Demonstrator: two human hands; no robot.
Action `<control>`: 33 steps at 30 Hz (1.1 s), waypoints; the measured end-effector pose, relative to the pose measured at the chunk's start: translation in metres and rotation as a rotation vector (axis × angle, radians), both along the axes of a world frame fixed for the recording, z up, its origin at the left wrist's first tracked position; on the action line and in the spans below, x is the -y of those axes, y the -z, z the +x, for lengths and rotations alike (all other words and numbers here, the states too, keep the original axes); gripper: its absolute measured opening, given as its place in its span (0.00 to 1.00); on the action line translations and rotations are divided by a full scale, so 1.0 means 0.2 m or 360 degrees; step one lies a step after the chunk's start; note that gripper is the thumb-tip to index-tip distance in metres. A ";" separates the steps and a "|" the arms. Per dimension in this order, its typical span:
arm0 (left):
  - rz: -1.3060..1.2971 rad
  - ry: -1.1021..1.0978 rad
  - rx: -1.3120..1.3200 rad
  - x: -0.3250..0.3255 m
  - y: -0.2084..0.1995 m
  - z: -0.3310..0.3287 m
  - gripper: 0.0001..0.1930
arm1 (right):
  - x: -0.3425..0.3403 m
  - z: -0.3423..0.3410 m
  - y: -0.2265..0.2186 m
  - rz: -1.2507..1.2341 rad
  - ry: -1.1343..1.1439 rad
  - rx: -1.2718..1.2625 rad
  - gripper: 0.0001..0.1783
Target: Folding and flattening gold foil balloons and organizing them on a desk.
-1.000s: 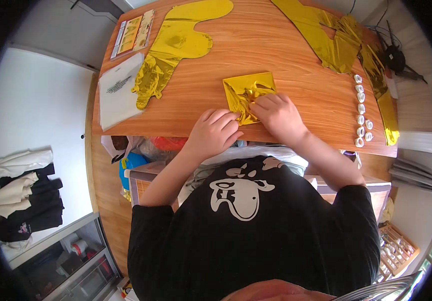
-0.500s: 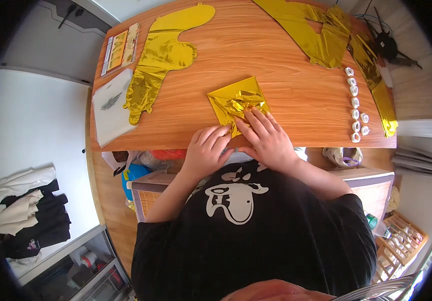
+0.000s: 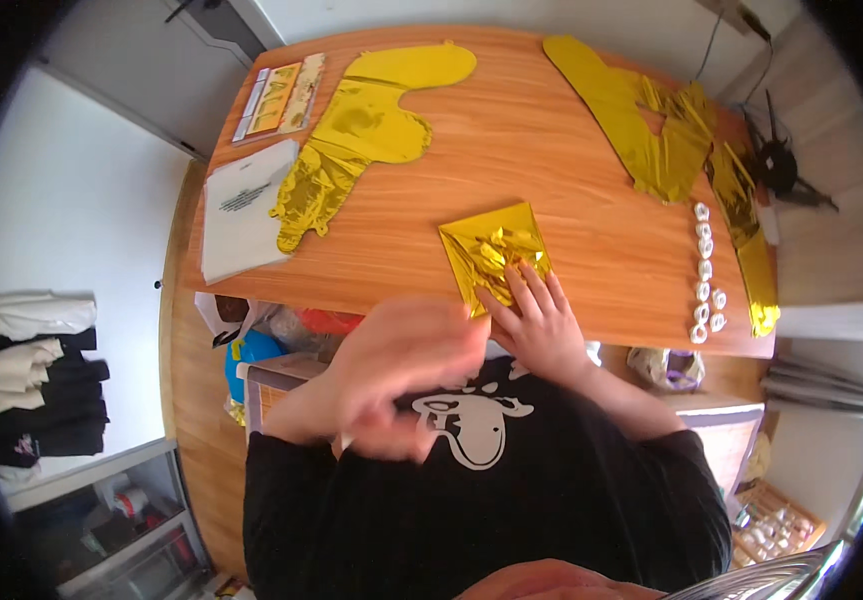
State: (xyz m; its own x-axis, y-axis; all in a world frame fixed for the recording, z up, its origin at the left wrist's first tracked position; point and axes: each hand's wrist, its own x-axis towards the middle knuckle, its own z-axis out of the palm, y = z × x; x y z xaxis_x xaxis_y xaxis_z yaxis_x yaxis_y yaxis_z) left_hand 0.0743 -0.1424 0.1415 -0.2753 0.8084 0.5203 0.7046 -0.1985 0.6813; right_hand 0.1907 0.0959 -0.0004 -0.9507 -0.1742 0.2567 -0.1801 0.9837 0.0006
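A gold foil sheet, an uninflated balloon by its look (image 3: 466, 232), lies near the table's front edge with crumpled foil bunched on it. My right hand (image 3: 548, 335) rests flat on its near right part, fingers stretched out and spread. Off the table edge, in front of my black shirt, my left hand (image 3: 401, 365) is raised clear of the foil. Motion smears its fingers, so whether it holds anything does not show.
Another flat gold foil balloon (image 3: 351, 130) lies at the left beside white paper sheets (image 3: 241, 225) and a printed card (image 3: 279, 98). More gold foil (image 3: 666, 165) spreads at the far right. Several small white rolls (image 3: 703, 268) line up near the right edge, by a black stand (image 3: 776, 165).
My left hand has lifted off the foil and drawn back toward my body. My right hand stays on the foil. The whole view has shifted, with the table lower in the picture.
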 end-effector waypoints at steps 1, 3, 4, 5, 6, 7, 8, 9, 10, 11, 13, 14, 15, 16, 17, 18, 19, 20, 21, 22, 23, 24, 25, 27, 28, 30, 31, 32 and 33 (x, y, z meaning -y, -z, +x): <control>0.0246 0.0126 -0.0131 0.04 -0.07 0.02 0.35 | 0.01 0.01 -0.01 -0.0004 0.0006 0.0015 0.34; 0.0396 0.0509 0.0073 0.13 -0.19 0.03 0.34 | -0.01 0.02 0.01 0.0031 0.0031 0.0053 0.34; 0.0422 0.0493 0.0051 0.13 -0.21 0.04 0.34 | -0.02 0.03 0.01 0.0017 0.0042 0.0093 0.34; 0.0536 0.0848 0.0445 0.15 -0.24 0.08 0.31 | -0.01 0.04 0.03 0.0014 0.0026 0.0041 0.35; 0.0649 0.1231 0.0854 0.16 -0.25 0.10 0.29 | -0.01 0.05 0.02 0.0035 0.0010 0.0025 0.35; 0.0748 0.1617 0.1265 0.16 -0.26 0.11 0.26 | -0.02 0.05 0.02 0.0039 0.0024 0.0046 0.35; 0.0829 0.2020 0.1689 0.16 -0.25 0.11 0.24 | -0.02 0.06 0.02 0.0046 0.0055 0.0074 0.35; 0.0884 0.2423 0.2119 0.15 -0.25 0.11 0.22 | -0.03 0.06 0.03 0.0029 0.0091 0.0027 0.34; 0.0906 0.2823 0.2558 0.14 -0.24 0.11 0.20 | -0.03 0.08 0.04 0.0048 0.0099 0.0012 0.34; 0.0891 0.3182 0.2992 0.14 -0.24 0.11 0.18 | -0.03 0.09 0.04 0.0043 0.0118 0.0005 0.34; 0.1011 0.2408 0.2300 0.05 -0.19 -0.04 0.17 | -0.04 0.10 0.05 0.0045 0.0138 -0.0038 0.32; 0.1060 0.1690 0.1647 0.08 -0.15 -0.17 0.17 | -0.07 0.12 0.05 0.0049 0.0153 -0.0065 0.32; 0.1056 0.0950 0.0971 0.07 -0.14 -0.32 0.17 | -0.08 0.15 0.06 0.0050 0.0178 -0.0027 0.30; 0.1004 0.0180 0.0279 -0.10 -0.23 -0.68 0.16 | -0.08 0.17 0.06 0.0057 0.0163 0.0011 0.27; 0.0877 -0.0503 -0.0379 -0.12 -0.18 -0.75 0.16 | -0.13 0.21 0.08 0.0041 0.0187 -0.0008 0.27; 0.0462 -0.0945 -0.0334 -0.16 -0.17 -0.90 0.12 | -0.16 0.26 0.08 0.0133 0.0233 0.0020 0.25; 0.0165 -0.1206 -0.0481 -0.16 -0.09 -1.13 0.17 | -0.19 0.30 0.08 0.0220 0.0262 0.0041 0.24; -0.0157 -0.1378 -0.0448 -0.09 0.10 -1.41 0.20 | -0.20 0.32 0.07 0.0208 0.0217 0.0016 0.24; -0.0482 -0.1534 -0.0400 -0.02 0.28 -1.64 0.24 | -0.22 0.36 0.04 0.0180 0.0243 0.0064 0.25; -0.0765 -0.1596 -0.0301 -0.01 0.38 -1.78 0.27 | -0.24 0.38 0.01 0.0153 0.0292 0.0123 0.25; -0.1049 -0.1639 -0.0196 -0.01 0.45 -1.88 0.31 | -0.26 0.39 -0.02 0.0114 0.0295 0.0130 0.26; -0.1060 -0.1650 -0.0207 0.00 0.53 -1.93 0.31 | -0.26 0.40 -0.05 0.0099 0.0286 0.0125 0.26; -0.1186 -0.1753 -0.0298 0.03 0.60 -1.97 0.32 | -0.27 0.41 -0.06 0.0065 0.0266 0.0133 0.26; -0.1280 -0.1801 -0.0299 -0.07 0.62 -1.95 0.34 | -0.29 0.43 -0.05 0.0053 0.0298 0.0116 0.26; -0.1280 -0.1777 -0.0306 -0.11 0.62 -1.95 0.34 | -0.28 0.44 -0.05 0.0050 0.0321 0.0120 0.26; -0.1267 -0.1836 -0.0105 -0.08 0.63 -1.97 0.32 | -0.28 0.45 -0.06 -0.0035 0.0339 0.0145 0.28; -0.1266 -0.1836 -0.0112 -0.07 0.63 -1.98 0.32 | -0.29 0.46 -0.06 -0.0038 0.0340 0.0140 0.28; -0.1167 -0.1769 0.0059 0.00 0.65 -2.02 0.29 | -0.30 0.46 -0.05 -0.0023 0.0316 0.0134 0.28; -0.1065 -0.1674 0.0227 0.03 0.64 -2.03 0.27 | -0.30 0.46 -0.04 -0.0005 0.0313 0.0136 0.28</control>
